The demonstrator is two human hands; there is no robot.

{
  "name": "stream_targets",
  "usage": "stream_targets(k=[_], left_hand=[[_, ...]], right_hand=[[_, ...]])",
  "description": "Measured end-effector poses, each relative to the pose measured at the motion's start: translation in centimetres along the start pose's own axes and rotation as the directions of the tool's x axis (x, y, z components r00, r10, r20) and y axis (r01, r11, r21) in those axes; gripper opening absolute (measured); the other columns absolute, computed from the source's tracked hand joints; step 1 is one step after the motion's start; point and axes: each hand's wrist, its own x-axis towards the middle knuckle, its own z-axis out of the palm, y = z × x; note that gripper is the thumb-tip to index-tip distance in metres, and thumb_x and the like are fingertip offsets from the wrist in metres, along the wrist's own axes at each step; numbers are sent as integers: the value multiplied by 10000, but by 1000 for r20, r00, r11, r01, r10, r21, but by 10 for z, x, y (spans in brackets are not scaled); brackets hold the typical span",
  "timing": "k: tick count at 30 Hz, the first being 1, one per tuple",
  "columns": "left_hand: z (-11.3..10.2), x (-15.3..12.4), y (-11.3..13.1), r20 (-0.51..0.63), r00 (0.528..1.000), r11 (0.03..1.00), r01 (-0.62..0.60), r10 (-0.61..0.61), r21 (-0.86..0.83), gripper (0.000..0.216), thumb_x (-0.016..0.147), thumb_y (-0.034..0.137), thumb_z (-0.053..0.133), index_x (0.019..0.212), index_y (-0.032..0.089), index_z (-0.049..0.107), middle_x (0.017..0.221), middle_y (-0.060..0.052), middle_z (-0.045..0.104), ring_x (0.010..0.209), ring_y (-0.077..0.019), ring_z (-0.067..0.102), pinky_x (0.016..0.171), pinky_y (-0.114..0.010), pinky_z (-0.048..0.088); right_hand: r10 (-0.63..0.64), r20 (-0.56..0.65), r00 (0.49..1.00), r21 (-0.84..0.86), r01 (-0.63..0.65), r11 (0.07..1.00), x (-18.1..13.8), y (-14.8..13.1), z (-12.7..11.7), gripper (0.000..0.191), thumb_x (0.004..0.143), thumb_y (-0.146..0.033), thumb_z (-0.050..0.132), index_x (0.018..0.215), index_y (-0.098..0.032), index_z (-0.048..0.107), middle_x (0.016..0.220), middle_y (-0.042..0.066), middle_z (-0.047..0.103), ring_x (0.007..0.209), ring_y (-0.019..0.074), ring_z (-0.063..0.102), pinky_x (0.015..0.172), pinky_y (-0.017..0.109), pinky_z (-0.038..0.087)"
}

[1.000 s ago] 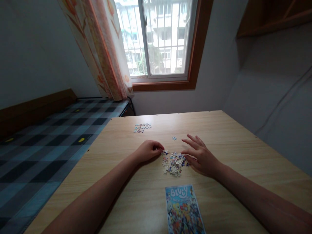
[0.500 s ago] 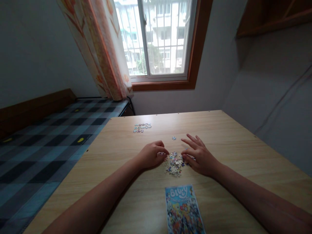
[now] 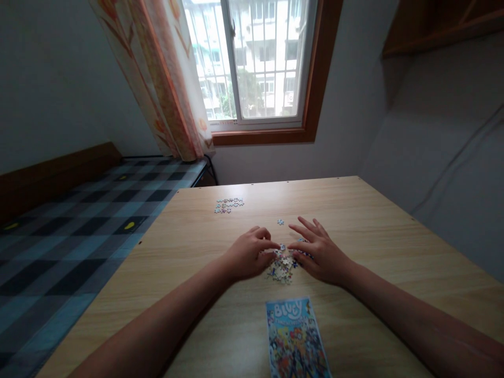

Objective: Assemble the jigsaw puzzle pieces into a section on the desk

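A loose pile of jigsaw pieces (image 3: pixel 282 270) lies on the wooden table between my hands, some face down and pale, others coloured. My left hand (image 3: pixel 252 253) reaches in from the left, index finger and thumb apart at the pile's edge, its other fingers curled. From the right, my right hand (image 3: pixel 317 252) spreads its fingers over the pile's side, partly covering several pieces. A small jigsaw piece (image 3: pixel 282 247) sits between the two index fingertips. Beyond the hands lies a single jigsaw piece (image 3: pixel 280 222).
Joined jigsaw pieces (image 3: pixel 229 205) form a partial frame at the table's (image 3: pixel 165 325) far left. A "Bluey" picture card or box (image 3: pixel 297 336) lies at the near edge. A bed with checked cover (image 3: pixel 98 226) stands left, a window (image 3: pixel 271 63) ahead.
My left hand has moved right, its index finger now over the pile's top. My right index finger has shifted slightly left, narrowing the gap between the hands.
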Motion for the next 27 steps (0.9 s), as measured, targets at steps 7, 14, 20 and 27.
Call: stream_targets(k=[7, 14, 20, 27], left_hand=[[1, 2, 4, 85, 994, 991, -75, 67, 107, 359, 1008, 354, 407, 1278, 314, 640, 1382, -43, 583, 1266, -265, 474, 1091, -493, 340], [-1, 3, 11, 112, 987, 984, -126, 113, 126, 343, 1000, 351, 424, 1249, 332, 659, 1232, -32, 663, 1127, -236, 535, 1044, -437, 354], [-1, 3, 14, 114, 986, 984, -137, 124, 114, 353, 1005, 332, 397, 1230, 289, 665, 1178, -45, 678, 1078, -224, 557, 1015, -412, 379], [-2, 5, 13, 105, 986, 984, -138, 126, 116, 352, 1013, 357, 356, 1185, 236, 639, 1093, -68, 697, 1019, -228, 587, 977, -407, 405]], right_hand=[[25, -52, 998, 12, -25, 1000, 3, -2, -1, 228, 964, -272, 521, 1024, -261, 740, 1453, 69, 509, 1468, 314, 282, 1155, 656, 220], [36, -72, 997, 26, -34, 999, 4, -2, -3, 228, 967, -269, 510, 960, -250, 737, 1437, 56, 524, 1459, 300, 299, 1161, 632, 224], [29, -87, 996, 30, -27, 999, 4, -1, -2, 221, 960, -264, 521, 945, -240, 740, 1427, 67, 532, 1447, 306, 319, 1160, 632, 226], [38, -106, 994, 22, -35, 999, 4, -2, -4, 229, 963, -269, 518, 933, -237, 743, 1414, 70, 543, 1443, 302, 329, 1167, 628, 223]])
